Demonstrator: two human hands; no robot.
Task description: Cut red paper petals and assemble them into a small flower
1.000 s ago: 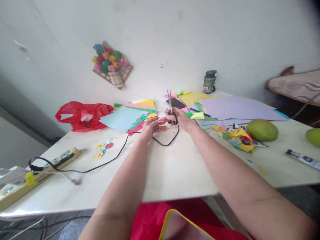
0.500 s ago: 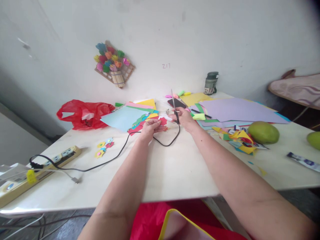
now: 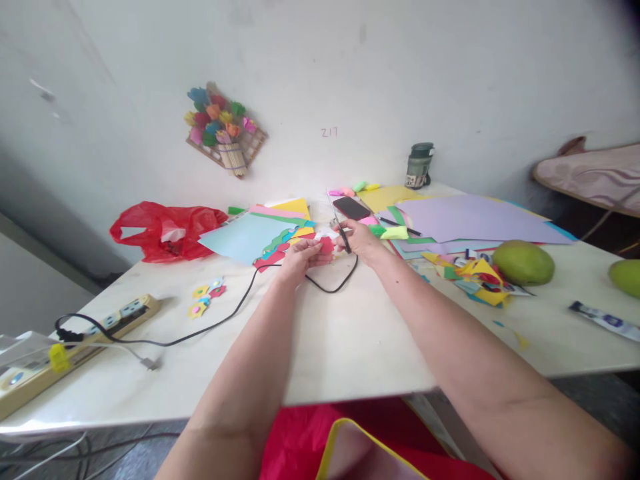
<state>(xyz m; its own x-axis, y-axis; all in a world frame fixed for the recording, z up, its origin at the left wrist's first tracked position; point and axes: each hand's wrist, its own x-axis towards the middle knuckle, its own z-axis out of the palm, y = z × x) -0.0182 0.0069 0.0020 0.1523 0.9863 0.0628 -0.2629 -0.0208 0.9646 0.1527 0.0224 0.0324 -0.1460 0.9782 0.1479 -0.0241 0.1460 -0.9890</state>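
Note:
Near the middle of the table, my left hand (image 3: 299,259) pinches a small piece of red paper (image 3: 327,246). Just right of it, my right hand (image 3: 359,239) is closed on a long, thin tool with a dark lower end (image 3: 343,235), which looks like a soldering iron or scissors; blur hides which. The tool's thin tip points up and away, left of the phone (image 3: 351,208). A black cable (image 3: 220,323) runs behind my left hand and loops up near my right hand. Coloured paper sheets (image 3: 245,237) lie beyond my left hand.
A power strip (image 3: 107,331), small paper flowers (image 3: 206,297) and a red plastic bag (image 3: 165,230) are on the left. On the right are purple paper (image 3: 470,217), paper scraps (image 3: 483,280), a green fruit (image 3: 524,263) and a tube (image 3: 605,320). A bottle (image 3: 419,165) stands at the back.
The tool in my right hand has tilted further left, and its tip has moved left and down. More of the red piece shows in my left hand, and more of the phone is visible.

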